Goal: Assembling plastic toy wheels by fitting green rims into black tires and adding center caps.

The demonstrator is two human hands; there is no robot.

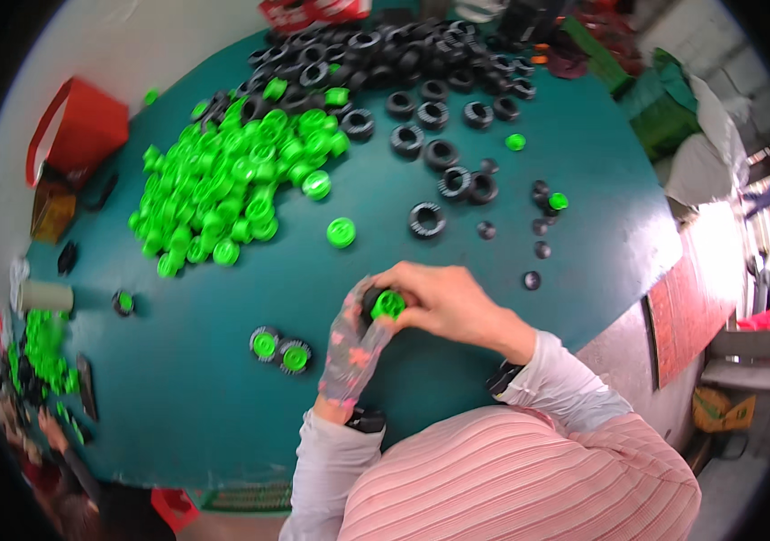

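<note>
My left hand (354, 347), in a patterned glove, and my bare right hand (443, 302) meet over a small toy wheel (386, 305): a black tyre with a bright green hub inside. Both hands grip it just above the green table (529, 198). Two finished wheels (280, 350), black tyre around green hub, lie side by side to the left of my left hand. A single green hub (341, 233) and a lone black tyre (427, 219) lie beyond my hands.
A big heap of green hubs (232, 189) fills the table's left. A pile of black tyres (385, 54) lies at the far edge, with loose ones trailing toward me. A red box (78, 126) stands far left. More wheels (38, 356) lie at the left rim.
</note>
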